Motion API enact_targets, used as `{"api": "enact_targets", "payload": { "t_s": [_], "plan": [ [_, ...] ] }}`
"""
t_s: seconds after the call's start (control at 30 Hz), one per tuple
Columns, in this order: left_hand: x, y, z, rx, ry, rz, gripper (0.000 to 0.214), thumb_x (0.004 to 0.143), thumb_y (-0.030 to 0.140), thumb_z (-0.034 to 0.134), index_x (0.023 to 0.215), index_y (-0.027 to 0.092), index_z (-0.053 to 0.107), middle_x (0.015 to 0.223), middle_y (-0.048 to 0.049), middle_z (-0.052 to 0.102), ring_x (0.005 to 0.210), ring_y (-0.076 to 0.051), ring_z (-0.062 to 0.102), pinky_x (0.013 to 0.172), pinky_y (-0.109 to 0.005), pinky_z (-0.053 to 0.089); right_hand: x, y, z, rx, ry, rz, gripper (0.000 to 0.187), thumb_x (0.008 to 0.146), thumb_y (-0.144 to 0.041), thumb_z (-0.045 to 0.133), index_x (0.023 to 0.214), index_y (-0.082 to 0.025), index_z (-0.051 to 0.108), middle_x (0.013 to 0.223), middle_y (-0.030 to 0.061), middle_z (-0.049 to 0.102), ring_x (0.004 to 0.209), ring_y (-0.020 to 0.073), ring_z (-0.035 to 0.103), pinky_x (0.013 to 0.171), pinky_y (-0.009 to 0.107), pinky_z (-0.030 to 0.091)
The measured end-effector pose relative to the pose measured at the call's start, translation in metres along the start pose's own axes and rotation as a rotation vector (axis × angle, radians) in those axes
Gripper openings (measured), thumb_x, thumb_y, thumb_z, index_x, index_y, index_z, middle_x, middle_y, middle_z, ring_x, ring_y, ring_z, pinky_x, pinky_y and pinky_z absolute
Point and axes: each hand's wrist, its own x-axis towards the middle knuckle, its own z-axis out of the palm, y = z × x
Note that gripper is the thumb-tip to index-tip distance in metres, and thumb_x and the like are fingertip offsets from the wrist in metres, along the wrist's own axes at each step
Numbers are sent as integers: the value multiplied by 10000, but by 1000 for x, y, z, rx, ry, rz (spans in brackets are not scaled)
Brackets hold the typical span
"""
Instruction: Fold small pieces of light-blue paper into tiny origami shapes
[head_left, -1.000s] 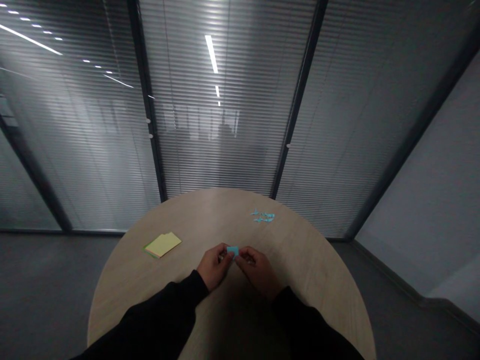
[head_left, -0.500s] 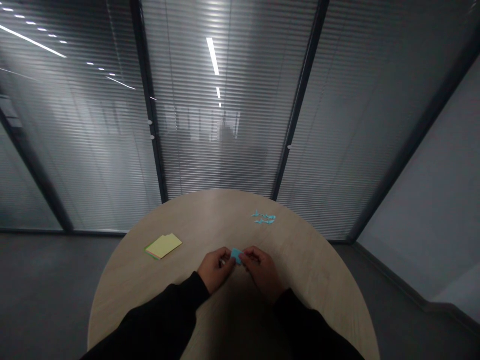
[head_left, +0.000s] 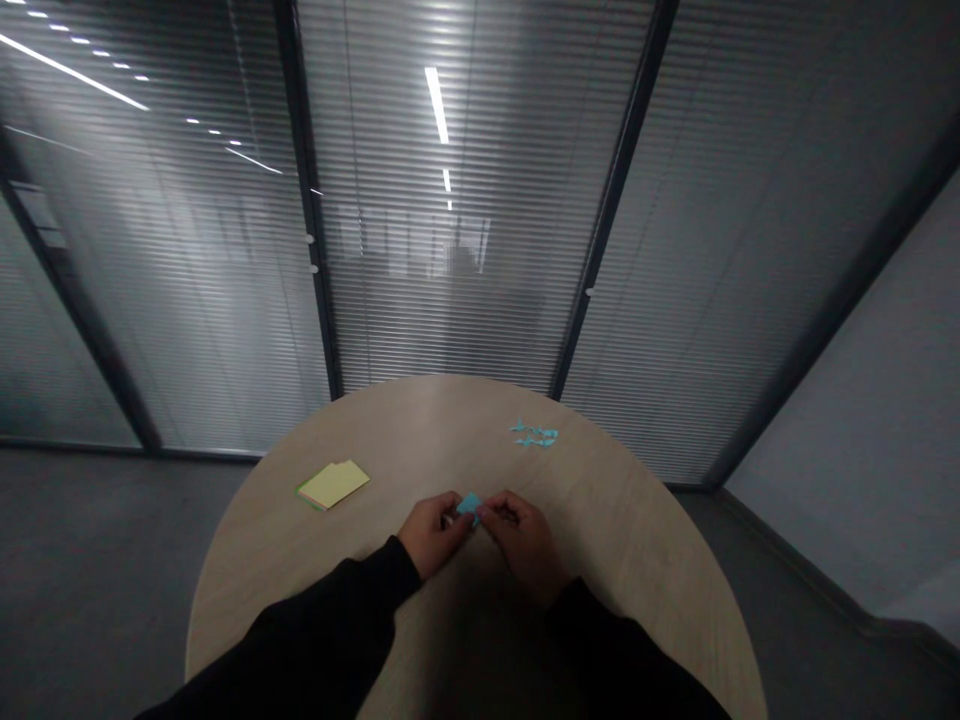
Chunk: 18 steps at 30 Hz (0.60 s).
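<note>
A small piece of blue paper point(head_left: 469, 503) is pinched between my two hands, over the near middle of the round table. My left hand point(head_left: 433, 535) has thumb and fingers closed on its left edge. The thumb and fingers of my right hand point(head_left: 523, 540) are closed on its right side. My fingertips cover part of the paper, so its folds cannot be made out. Beyond my right hand lie several small blue folded paper pieces point(head_left: 536, 435), grouped close together on the table.
The round wooden table point(head_left: 420, 430) has a curved edge all around. On its left lies a stack of yellow paper sheets point(head_left: 335, 484) with a green edge beneath. Behind the table stand glass partitions with blinds point(head_left: 457, 330); a white wall point(head_left: 847, 400) is on the right.
The blue paper has turned in my fingers and now shows a more pointed top. Both hands stay close together in nearly the same place. The view has shifted slightly.
</note>
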Motion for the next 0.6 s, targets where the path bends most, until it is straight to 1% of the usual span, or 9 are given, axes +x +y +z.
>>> {"api": "enact_targets", "payload": {
  "t_s": [0.1,0.2,0.27,0.33,0.43,0.53,0.6],
  "plan": [
    [1,1,-1,-61,5,21,346,841,492,584,832,158,674,694,-22,632,622,-155,525,576,-253,379,1,3,-1,46,50,25,308,802,-482,668,760,-177,656,664,20,638,640,174,581,597,271,446],
    [2,-2,-2,-127,-28,13,382,842,517,583,809,150,684,679,-25,634,611,-150,518,580,-257,377,0,4,2,112,66,60,342,810,-518,650,755,-182,631,606,-3,587,566,151,530,550,263,424],
    [3,-4,-1,-140,-34,5,397,842,530,579,783,149,677,658,-21,621,598,-145,505,576,-256,370,-1,3,4,131,67,60,346,809,-525,651,762,-183,622,623,0,595,568,148,530,555,263,430],
    [2,-5,-1,-136,-11,5,398,841,535,574,768,153,659,644,-15,609,591,-143,496,575,-255,365,-1,3,5,120,60,35,338,804,-518,659,781,-182,622,646,4,607,585,151,539,562,261,432],
    [1,-2,-1,-108,-4,15,381,847,522,562,756,159,636,639,-10,600,586,-141,488,574,-254,364,-1,1,4,93,42,7,306,816,-485,652,809,-181,625,664,2,609,597,149,539,562,254,422],
    [0,2,-2,-89,6,17,359,827,504,583,728,162,626,627,-3,592,569,-135,474,571,-254,363,-1,-2,2,81,31,22,288,824,-468,640,797,-182,625,649,-2,596,591,147,529,554,253,410],
    [0,4,-2,-120,23,2,363,798,518,609,721,163,630,620,1,586,564,-133,469,563,-253,359,-1,-3,2,75,26,37,296,831,-474,625,768,-185,627,624,-4,587,583,151,527,549,257,409]
  ]
}}
